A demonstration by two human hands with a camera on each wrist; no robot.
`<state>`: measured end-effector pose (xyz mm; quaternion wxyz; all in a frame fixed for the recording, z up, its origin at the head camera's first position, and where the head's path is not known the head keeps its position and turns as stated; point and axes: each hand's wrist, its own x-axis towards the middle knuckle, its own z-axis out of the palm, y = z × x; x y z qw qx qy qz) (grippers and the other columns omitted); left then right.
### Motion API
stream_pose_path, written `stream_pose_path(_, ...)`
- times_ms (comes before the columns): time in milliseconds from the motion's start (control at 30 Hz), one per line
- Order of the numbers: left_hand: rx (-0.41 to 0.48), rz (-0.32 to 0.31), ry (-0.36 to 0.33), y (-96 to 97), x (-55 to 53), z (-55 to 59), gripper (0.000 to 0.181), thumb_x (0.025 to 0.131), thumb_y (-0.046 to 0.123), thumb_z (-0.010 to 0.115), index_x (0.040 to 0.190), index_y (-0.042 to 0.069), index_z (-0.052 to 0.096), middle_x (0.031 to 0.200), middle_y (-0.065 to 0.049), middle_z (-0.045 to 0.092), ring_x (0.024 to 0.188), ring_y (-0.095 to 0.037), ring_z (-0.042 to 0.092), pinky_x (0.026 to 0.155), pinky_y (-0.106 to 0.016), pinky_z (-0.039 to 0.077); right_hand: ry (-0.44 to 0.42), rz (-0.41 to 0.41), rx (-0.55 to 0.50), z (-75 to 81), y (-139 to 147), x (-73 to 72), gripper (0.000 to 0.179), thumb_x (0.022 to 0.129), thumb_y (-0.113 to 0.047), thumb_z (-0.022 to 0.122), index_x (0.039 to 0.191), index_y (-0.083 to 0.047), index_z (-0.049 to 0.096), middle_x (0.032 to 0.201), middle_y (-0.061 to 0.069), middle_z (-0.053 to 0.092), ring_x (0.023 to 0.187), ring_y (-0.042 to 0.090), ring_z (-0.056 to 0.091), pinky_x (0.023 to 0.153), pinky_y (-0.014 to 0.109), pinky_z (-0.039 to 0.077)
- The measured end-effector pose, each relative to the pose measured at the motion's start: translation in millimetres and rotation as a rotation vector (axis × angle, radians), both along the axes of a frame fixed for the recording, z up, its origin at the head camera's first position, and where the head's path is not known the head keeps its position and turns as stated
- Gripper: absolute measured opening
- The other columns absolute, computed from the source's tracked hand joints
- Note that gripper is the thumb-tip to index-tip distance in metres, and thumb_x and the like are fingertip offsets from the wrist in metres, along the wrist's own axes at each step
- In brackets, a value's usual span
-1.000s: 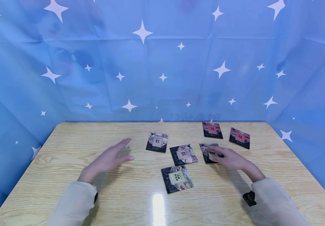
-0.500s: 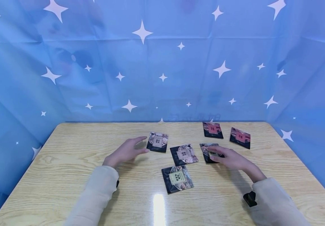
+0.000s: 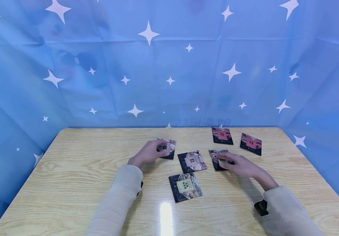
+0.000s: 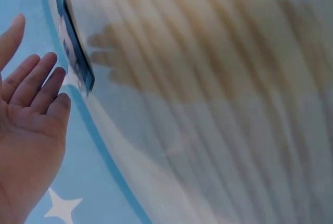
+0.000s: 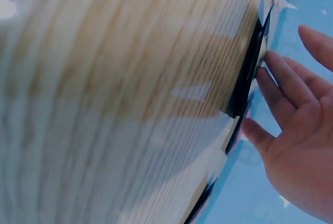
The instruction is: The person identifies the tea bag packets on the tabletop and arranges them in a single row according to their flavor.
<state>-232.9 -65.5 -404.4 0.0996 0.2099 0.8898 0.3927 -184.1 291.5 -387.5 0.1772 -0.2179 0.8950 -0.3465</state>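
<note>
My left hand [image 3: 148, 153] reaches over a flat square packet [image 3: 171, 148] with a pink label and floral print, at the back middle. In the left wrist view its fingers [image 4: 35, 86] are nearly straight, with the packet [image 4: 78, 52] just beyond the tips. My right hand [image 3: 242, 167] hovers low over a dark packet [image 3: 216, 166] with a pale green label, partly covered by the fingers. Seen from the right wrist, the fingertips [image 5: 271, 60] lie right at that packet [image 5: 247, 73], extended and slightly bent.
Between the hands lies another pink-label packet [image 3: 188, 161], and nearer the front a green-label packet [image 3: 185, 186]. Two red-label packets [image 3: 222, 135] lie at the back right of the wooden table [image 3: 78, 157]. A blue starry cloth [image 3: 169, 59] hangs behind.
My left hand has moved right and slightly away from me, from beside the back pink-label packet to over it. The right hand and the packets have stayed in place.
</note>
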Motion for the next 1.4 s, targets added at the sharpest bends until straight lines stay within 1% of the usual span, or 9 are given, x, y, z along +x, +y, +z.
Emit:
stream_pose_path(300, 0.017, 0.044, 0.029, 10.5, -0.6, -5.0, 0.043, 0.088, 0.019, 0.063, 0.128, 0.006, 0.053, 0.121, -0.008, 0.057, 0.112, -0.024, 0.052, 0.094, -0.04, 0.041, 0.018, 0.006, 0.003, -2.1, -0.2, 0.1, 0.049, 0.096, -0.022, 0.048, 0.136, 0.004, 0.036, 0.135, 0.025, 0.04, 0.123, 0.042, 0.036, 0.091, 0.053, 0.039)
stream_pose_path(533, -0.005, 0.061, 0.005, 13.5, 0.0, -9.1, 0.042, 0.089, 0.019, 0.061, 0.128, 0.007, 0.052, 0.11, -0.006, 0.06, 0.084, -0.018, 0.055, 0.077, -0.036, 0.045, 0.015, 0.006, 0.001, -5.2, -0.7, 1.1, 0.048, 0.096, -0.02, 0.048, 0.137, 0.003, 0.035, 0.136, 0.024, 0.04, 0.124, 0.042, 0.035, 0.091, 0.053, 0.039)
stream_pose_path(700, -0.027, 0.038, 0.005, 13.8, -0.1, -8.2, 0.041, 0.089, 0.018, 0.061, 0.128, 0.006, 0.053, 0.099, -0.005, 0.059, 0.07, -0.02, 0.05, 0.071, -0.034, 0.04, 0.013, 0.006, -0.006, -4.9, -0.4, 1.4, 0.048, 0.096, -0.019, 0.048, 0.137, 0.003, 0.035, 0.136, 0.024, 0.039, 0.124, 0.042, 0.035, 0.091, 0.054, 0.039)
stream_pose_path(833, -0.025, 0.032, -0.006, 12.9, 0.7, -5.8, 0.039, 0.089, 0.016, 0.061, 0.126, 0.006, 0.055, 0.104, -0.006, 0.06, 0.082, -0.019, 0.054, 0.076, -0.034, 0.043, 0.014, 0.009, -0.008, -3.8, -0.4, 1.5, 0.048, 0.096, -0.019, 0.048, 0.137, 0.003, 0.035, 0.136, 0.024, 0.039, 0.124, 0.042, 0.035, 0.091, 0.053, 0.039)
stream_pose_path(1033, -0.02, -0.026, 0.002, 10.1, 0.5, -4.9, 0.029, 0.09, 0.013, 0.058, 0.117, 0.004, 0.059, 0.081, -0.009, 0.055, 0.058, -0.016, 0.044, 0.063, -0.03, 0.039, 0.022, 0.019, -0.008, -2.4, 0.3, 1.7, 0.048, 0.096, -0.019, 0.048, 0.136, 0.005, 0.035, 0.135, 0.025, 0.039, 0.123, 0.043, 0.035, 0.09, 0.052, 0.04)
stream_pose_path(1100, -0.025, -0.031, 0.005, 8.2, 0.9, -4.9, 0.034, 0.09, 0.013, 0.059, 0.122, 0.004, 0.057, 0.091, -0.009, 0.06, 0.065, -0.016, 0.05, 0.066, -0.03, 0.042, 0.021, 0.019, -0.008, -2.7, 0.6, 1.2, 0.048, 0.096, -0.019, 0.048, 0.136, 0.004, 0.035, 0.135, 0.025, 0.039, 0.123, 0.043, 0.035, 0.09, 0.052, 0.04)
stream_pose_path(1167, -0.025, -0.027, -0.012, 6.3, 1.5, -4.3, 0.041, 0.088, 0.014, 0.062, 0.127, 0.004, 0.054, 0.107, -0.009, 0.061, 0.084, -0.018, 0.058, 0.078, -0.031, 0.045, 0.022, 0.019, -0.005, -3.2, 0.6, 0.5, 0.048, 0.096, -0.019, 0.048, 0.136, 0.004, 0.036, 0.136, 0.025, 0.039, 0.123, 0.042, 0.036, 0.09, 0.052, 0.04)
stream_pose_path(1267, -0.021, -0.02, -0.041, 4.1, 2.4, -2.4, 0.049, 0.086, 0.014, 0.064, 0.132, 0.004, 0.049, 0.127, -0.009, 0.053, 0.112, -0.022, 0.052, 0.094, -0.036, 0.042, 0.027, 0.015, 0.002, -3.9, 0.8, -0.4, 0.047, 0.096, -0.019, 0.048, 0.136, 0.003, 0.036, 0.136, 0.024, 0.04, 0.123, 0.041, 0.037, 0.09, 0.051, 0.04)
stream_pose_path(1400, -0.029, -0.035, -0.036, 4.3, 0.7, -0.3, 0.045, 0.087, 0.014, 0.064, 0.128, 0.003, 0.052, 0.12, -0.011, 0.057, 0.106, -0.024, 0.055, 0.091, -0.037, 0.043, 0.032, 0.025, -0.001, -2.6, 0.7, -0.2, 0.047, 0.096, -0.018, 0.048, 0.136, 0.003, 0.036, 0.135, 0.024, 0.04, 0.123, 0.041, 0.037, 0.09, 0.051, 0.041)
